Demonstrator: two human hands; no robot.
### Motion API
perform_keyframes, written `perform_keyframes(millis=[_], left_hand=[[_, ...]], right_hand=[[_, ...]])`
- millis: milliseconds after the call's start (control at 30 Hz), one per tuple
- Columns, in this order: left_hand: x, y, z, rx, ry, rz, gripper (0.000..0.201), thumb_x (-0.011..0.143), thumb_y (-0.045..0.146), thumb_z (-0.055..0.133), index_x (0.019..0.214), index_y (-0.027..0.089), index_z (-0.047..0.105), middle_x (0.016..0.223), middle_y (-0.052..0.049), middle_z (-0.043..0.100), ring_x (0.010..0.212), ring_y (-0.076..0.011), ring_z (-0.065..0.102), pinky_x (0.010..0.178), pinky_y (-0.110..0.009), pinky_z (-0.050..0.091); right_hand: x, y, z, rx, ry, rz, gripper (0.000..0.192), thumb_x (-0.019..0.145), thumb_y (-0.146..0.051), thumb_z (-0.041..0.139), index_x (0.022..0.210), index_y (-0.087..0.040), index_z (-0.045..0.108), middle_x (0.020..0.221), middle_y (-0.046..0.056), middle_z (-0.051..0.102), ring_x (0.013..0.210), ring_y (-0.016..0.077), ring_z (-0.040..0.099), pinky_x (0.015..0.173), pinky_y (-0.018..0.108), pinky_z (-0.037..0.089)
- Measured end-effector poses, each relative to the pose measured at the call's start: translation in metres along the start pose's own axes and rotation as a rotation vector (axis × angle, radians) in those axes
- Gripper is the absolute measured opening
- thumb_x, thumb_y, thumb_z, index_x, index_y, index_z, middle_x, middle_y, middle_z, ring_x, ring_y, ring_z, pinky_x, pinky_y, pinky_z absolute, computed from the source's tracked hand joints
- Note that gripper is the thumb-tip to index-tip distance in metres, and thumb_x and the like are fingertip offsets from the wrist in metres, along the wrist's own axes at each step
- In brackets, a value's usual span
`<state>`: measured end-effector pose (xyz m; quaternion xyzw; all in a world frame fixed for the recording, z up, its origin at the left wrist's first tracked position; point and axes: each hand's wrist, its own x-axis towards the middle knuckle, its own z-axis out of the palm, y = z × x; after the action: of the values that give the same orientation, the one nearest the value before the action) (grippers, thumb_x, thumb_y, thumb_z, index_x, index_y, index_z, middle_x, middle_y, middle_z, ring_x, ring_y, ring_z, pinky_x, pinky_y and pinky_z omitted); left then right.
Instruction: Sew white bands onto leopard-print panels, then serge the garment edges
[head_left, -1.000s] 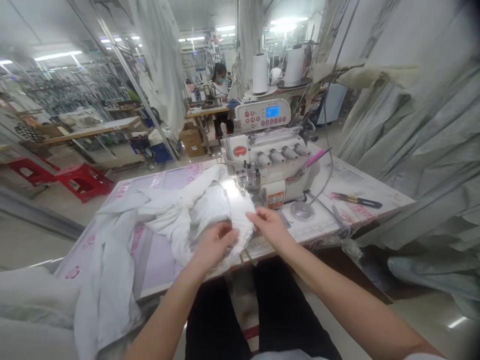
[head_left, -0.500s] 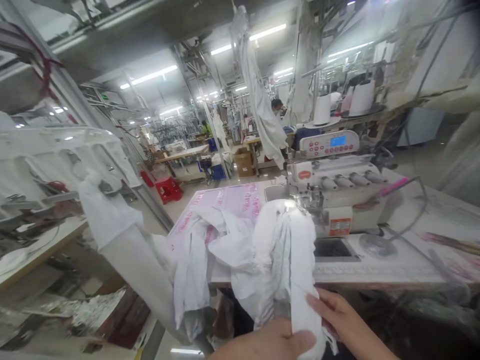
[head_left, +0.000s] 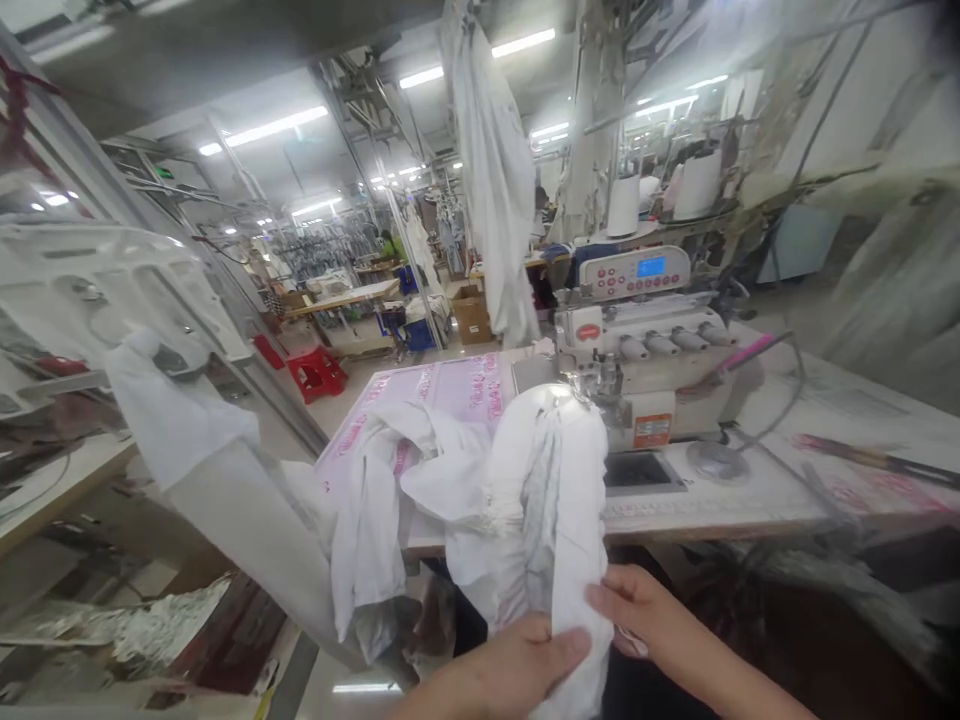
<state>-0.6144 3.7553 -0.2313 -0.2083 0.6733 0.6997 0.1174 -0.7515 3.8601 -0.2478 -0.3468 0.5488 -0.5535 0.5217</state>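
Around you is a garment workshop under strip lights, with pale cloth hanging from overhead rails and work tables running back into the room. A red stool stands on the floor to your left, and a cardboard box sits further back near the hanging cloth. Someone sits at a far table behind that cloth, mostly hidden.

Your table runs across the middle of the head view. On it stands the sewing machine, with a control panel and a lit blue screen on top, and two white thread cones behind it. A dark tool lies on the table to your right, blurred.

The white garment runs from the machine's needle area over the near table edge and down to your hands; more of it is bunched on the table to the left and hangs over the side.

Your left hand is closed on the garment's lower end, thumb lying across the front of the cloth. Your right hand pinches the same strip from the right, fingers bent against its edge. The two hands sit just beside each other, below the table edge.
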Motion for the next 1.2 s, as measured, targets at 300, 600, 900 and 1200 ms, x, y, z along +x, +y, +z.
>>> perform_keyframes(millis=[300, 600, 900, 1200], left_hand=[[-0.008, 0.013, 0.002, -0.064, 0.039, 0.094, 0.041, 0.073, 0.053, 0.058, 0.083, 0.013, 0.062, 0.068, -0.002, 0.054, 0.057, -0.0091, 0.042, 0.054, -0.020, 0.032], [-0.028, -0.002, 0.016, 0.104, -0.070, 0.097, 0.032, 0.085, 0.042, 0.046, 0.079, 0.015, 0.062, 0.071, 0.000, 0.058, 0.065, -0.0112, 0.046, 0.064, -0.021, 0.037], [-0.017, 0.015, 0.005, 0.228, -0.153, -0.006, 0.040, 0.083, 0.050, 0.045, 0.071, 0.015, 0.060, 0.056, 0.002, 0.041, 0.052, -0.0096, 0.032, 0.051, -0.022, 0.029], [0.081, 0.056, -0.050, 0.506, 0.973, 0.347, 0.056, 0.073, 0.048, 0.057, 0.117, 0.015, 0.046, 0.098, -0.011, 0.059, 0.093, -0.0250, 0.054, 0.091, -0.040, 0.036]], right_hand=[[-0.040, 0.005, 0.017, -0.284, -0.106, -0.263, 0.041, 0.083, -0.050, 0.047, 0.059, -0.016, 0.044, 0.055, -0.003, 0.041, 0.048, 0.0079, 0.036, 0.048, 0.021, 0.029], [-0.039, 0.008, 0.016, -0.133, 0.050, -0.145, 0.044, 0.081, -0.054, 0.049, 0.060, -0.015, 0.048, 0.048, -0.005, 0.042, 0.042, 0.0064, 0.036, 0.041, 0.018, 0.027], [-0.017, -0.006, -0.008, 0.077, -0.095, -0.035, 0.054, 0.067, -0.067, 0.057, 0.058, -0.015, 0.047, 0.045, -0.007, 0.038, 0.037, 0.0037, 0.028, 0.036, 0.018, 0.019], [-0.030, -0.009, 0.004, -0.095, -0.034, -0.076, 0.046, 0.083, -0.054, 0.045, 0.061, -0.014, 0.049, 0.050, -0.002, 0.040, 0.043, 0.0074, 0.034, 0.040, 0.019, 0.025]])
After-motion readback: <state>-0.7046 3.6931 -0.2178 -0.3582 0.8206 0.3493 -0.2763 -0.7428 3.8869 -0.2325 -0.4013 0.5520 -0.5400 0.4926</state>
